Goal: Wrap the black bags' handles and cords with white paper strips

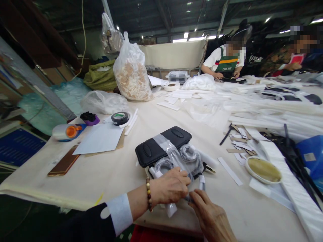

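Observation:
A black padded part [161, 145] lies on the table [118, 171] in front of me, bound with a strip of clear tape [171, 151] to plastic-wrapped white and grey pieces [189, 158]. My left hand [169, 185], a bead bracelet on its wrist, is curled over the near end of that wrapped bundle, fingers pressed onto it. My right hand [210, 215] comes in from below right, its fingertips pinching the wrapping beside the left hand. A white wrapped end [171, 209] sticks out under the left hand.
A round dish of yellowish glue [263, 169] and paper strips [239, 141] sit to the right. A black tape roll [120, 118], white sheet [101, 138], phone [64, 163] and orange-capped bottle [67, 131] lie left. A full plastic bag [131, 72] stands behind. Two other people work at the far right.

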Demonstrator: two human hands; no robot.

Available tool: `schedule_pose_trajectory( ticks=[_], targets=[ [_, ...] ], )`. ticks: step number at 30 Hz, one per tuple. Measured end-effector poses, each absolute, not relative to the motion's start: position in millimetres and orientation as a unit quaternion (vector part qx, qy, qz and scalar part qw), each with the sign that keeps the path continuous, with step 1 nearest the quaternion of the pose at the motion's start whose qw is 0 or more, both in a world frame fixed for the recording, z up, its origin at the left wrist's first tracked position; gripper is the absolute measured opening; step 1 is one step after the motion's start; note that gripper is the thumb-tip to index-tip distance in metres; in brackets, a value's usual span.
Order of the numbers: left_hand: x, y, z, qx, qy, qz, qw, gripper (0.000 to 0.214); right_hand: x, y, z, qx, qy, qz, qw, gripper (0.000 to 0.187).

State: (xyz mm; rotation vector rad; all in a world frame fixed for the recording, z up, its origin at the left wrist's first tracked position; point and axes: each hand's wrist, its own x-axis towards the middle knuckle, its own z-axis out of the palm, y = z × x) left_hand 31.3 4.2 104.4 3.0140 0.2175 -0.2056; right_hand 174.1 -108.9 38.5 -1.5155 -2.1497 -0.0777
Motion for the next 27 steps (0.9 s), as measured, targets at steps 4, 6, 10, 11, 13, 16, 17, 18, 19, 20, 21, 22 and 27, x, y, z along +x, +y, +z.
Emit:
schedule_pose_trajectory(
  ticks=[4, 6, 10, 11, 13, 16, 17, 18, 19, 20, 21, 22, 27],
  targets=[
    [31.8, 5.2, 109.0, 0.992, 0.072, -0.087, 0.065, 0.021, 175.6, -109.5, 38.3, -0.561, -0.788, -0.007, 0.253, 0.036],
    [31.3, 3.9, 111.0, 0.990, 0.088, -0.091, 0.068, 0.022, 175.9, -109.3, 37.3, -0.564, -0.786, 0.000, 0.253, 0.035],
    [30.1, -0.8, 108.3, 0.991, 0.109, -0.064, 0.042, 0.015, 177.2, -108.8, 36.9, -0.572, -0.778, -0.001, 0.260, 0.036],
    [30.2, -1.4, 106.5, 0.992, 0.107, -0.060, 0.039, 0.015, 178.3, -108.4, 37.7, -0.574, -0.777, 0.001, 0.260, 0.036],
    [31.6, -1.6, 103.0, 0.992, 0.104, -0.064, 0.039, 0.014, 182.2, -106.7, 40.5, -0.575, -0.776, 0.013, 0.258, 0.035],
    [37.4, -1.9, 100.0, 0.991, 0.110, -0.071, 0.036, 0.014, 189.7, -102.7, 45.2, -0.575, -0.776, 0.039, 0.254, 0.030],
    [39.8, -2.6, 99.8, 0.991, 0.112, -0.070, 0.033, 0.014, 191.4, -101.7, 46.1, -0.577, -0.776, 0.043, 0.252, 0.028],
    [42.1, -3.6, 99.7, 0.991, 0.114, -0.069, 0.029, 0.013, 192.1, -101.3, 46.3, -0.581, -0.774, 0.043, 0.250, 0.027],
    [44.0, -4.7, 99.6, 0.991, 0.115, -0.067, 0.027, 0.014, 191.4, -101.7, 45.7, -0.584, -0.772, 0.038, 0.248, 0.026],
    [45.4, -5.8, 99.5, 0.991, 0.116, -0.065, 0.026, 0.014, 189.2, -102.7, 44.2, -0.586, -0.771, 0.031, 0.246, 0.025],
    [46.0, -6.8, 99.2, 0.991, 0.115, -0.063, 0.026, 0.015, 185.5, -104.4, 41.9, -0.588, -0.771, 0.020, 0.245, 0.027],
    [46.1, -7.6, 98.8, 0.991, 0.114, -0.059, 0.027, 0.015, 180.5, -106.3, 38.9, -0.588, -0.770, 0.007, 0.247, 0.030],
    [42.8, -8.9, 97.8, 0.990, 0.122, -0.059, 0.034, 0.013, 154.3, -111.1, 23.3, -0.624, -0.728, -0.043, 0.283, 0.043]
  ],
)
